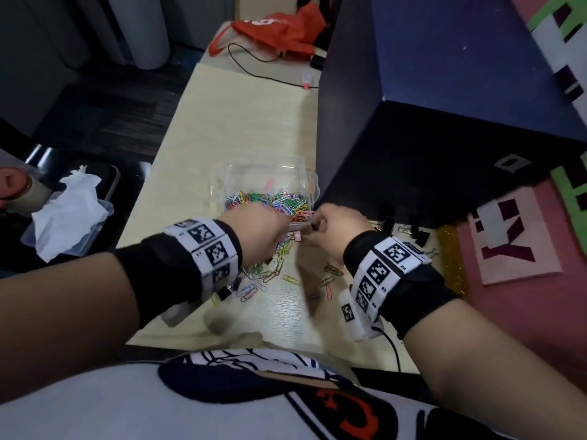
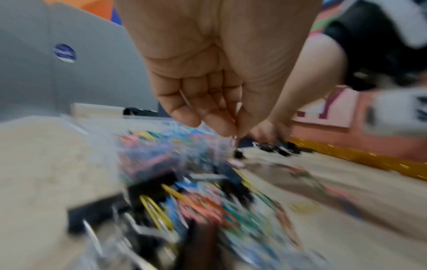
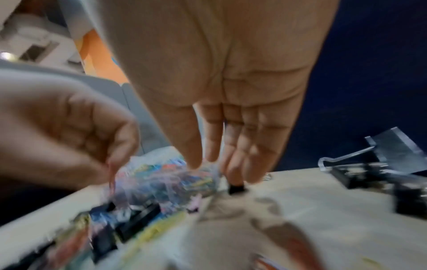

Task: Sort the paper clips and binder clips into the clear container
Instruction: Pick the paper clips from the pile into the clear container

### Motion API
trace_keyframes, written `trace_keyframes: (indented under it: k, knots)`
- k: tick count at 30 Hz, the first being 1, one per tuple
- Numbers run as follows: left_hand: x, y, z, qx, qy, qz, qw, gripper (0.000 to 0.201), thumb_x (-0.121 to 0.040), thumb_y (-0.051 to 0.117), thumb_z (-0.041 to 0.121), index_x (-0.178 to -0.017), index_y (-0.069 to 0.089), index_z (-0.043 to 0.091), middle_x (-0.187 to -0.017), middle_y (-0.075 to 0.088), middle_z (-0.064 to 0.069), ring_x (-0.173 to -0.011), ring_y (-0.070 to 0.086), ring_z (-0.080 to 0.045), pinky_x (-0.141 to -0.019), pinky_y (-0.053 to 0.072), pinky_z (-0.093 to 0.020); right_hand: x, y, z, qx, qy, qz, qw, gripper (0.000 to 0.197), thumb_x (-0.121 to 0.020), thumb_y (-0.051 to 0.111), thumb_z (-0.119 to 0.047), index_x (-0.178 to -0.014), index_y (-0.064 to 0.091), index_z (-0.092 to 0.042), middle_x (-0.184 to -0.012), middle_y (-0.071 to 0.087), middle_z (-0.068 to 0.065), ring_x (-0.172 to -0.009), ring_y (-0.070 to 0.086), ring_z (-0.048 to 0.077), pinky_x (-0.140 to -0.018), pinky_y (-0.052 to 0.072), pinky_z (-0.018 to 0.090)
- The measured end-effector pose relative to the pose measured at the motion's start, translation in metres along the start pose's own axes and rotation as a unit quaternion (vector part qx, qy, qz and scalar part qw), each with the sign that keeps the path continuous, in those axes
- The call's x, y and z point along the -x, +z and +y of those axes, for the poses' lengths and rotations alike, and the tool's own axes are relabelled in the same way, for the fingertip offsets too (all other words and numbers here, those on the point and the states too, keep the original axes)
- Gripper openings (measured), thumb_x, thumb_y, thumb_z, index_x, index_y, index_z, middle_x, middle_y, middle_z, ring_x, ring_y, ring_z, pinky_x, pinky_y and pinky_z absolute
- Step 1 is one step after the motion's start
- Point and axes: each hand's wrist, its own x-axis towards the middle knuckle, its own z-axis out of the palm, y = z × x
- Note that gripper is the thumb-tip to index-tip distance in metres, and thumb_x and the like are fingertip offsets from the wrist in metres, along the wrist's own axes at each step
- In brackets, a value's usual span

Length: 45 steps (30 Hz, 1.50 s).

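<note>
The clear container stands mid-table, holding a heap of coloured paper clips. My left hand hovers at its near edge; the left wrist view shows its fingertips pinching a reddish paper clip. My right hand is just to the right, fingers pointing down. In the right wrist view it pinches a small black binder clip just above the table. Loose paper clips lie under my wrists. A pink binder clip lies between my hands. Black binder clips sit to the right.
A tall dark blue box stands right beside the container. A plastic tray with tissue sits off the table's left edge. A red bag and a black cable lie at the far end. A pink mat lies at the right.
</note>
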Motion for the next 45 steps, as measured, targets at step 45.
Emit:
trace_keyframes:
  k: [45]
  knots:
    - [0.0,-0.015,-0.054,-0.075,-0.017,-0.008,0.997,0.025,-0.093,0.044,0.03,-0.096,0.067,0.023,-0.095,0.064,0.0,-0.088,0.061,-0.022,-0.072,0.049,-0.032,-0.01,0.018,-0.027,-0.042,-0.102,0.02,0.994,0.045,-0.094,0.051,-0.024,-0.138,0.046,-0.025,-0.14,0.043,-0.001,-0.123,0.049,0.022,-0.105,0.04,0.034]
